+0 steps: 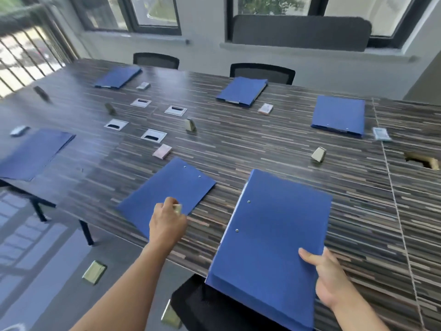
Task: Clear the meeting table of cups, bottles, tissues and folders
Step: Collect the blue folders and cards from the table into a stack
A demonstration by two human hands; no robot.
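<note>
Nearest, a blue folder overhangs the surface edge, tilted up, with the right grip clamped on its near corner, thumb on top, apparently to lift it clear. The left grip pinches a small pale item at the second folder corner; its identity cannot be told. Four more folders and tissue packs lie further out, uncollected.
</note>
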